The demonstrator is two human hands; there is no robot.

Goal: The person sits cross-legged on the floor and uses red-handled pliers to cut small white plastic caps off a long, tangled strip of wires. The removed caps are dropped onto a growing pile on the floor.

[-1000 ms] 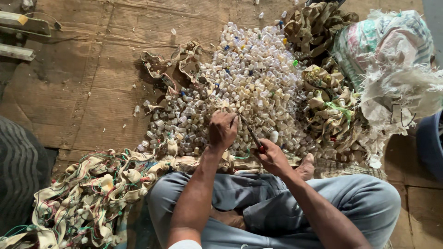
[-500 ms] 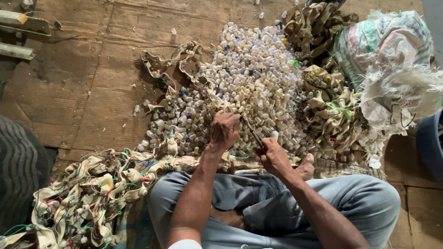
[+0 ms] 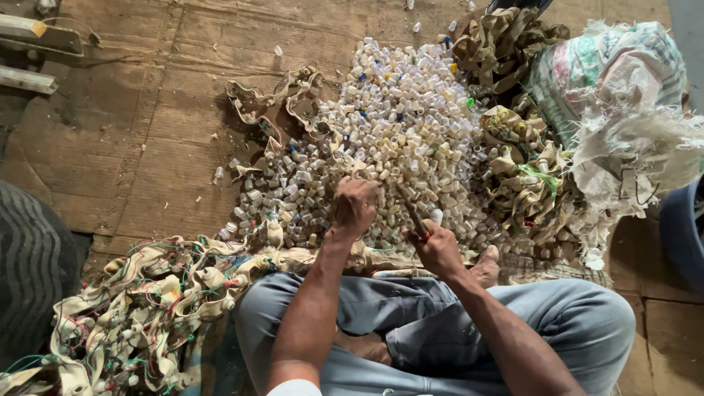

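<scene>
Two hands work at the near edge of a heap of small pale plastic caps on the floor. The left hand rests on the heap, fingers curled down onto the caps; whether they pinch one cannot be told. The right hand, just beside it, has its fingers closed round a thin tool pointing into the heap. Tangled strips with coloured wires lie left of the heap, a torn woven sack to its right.
</scene>
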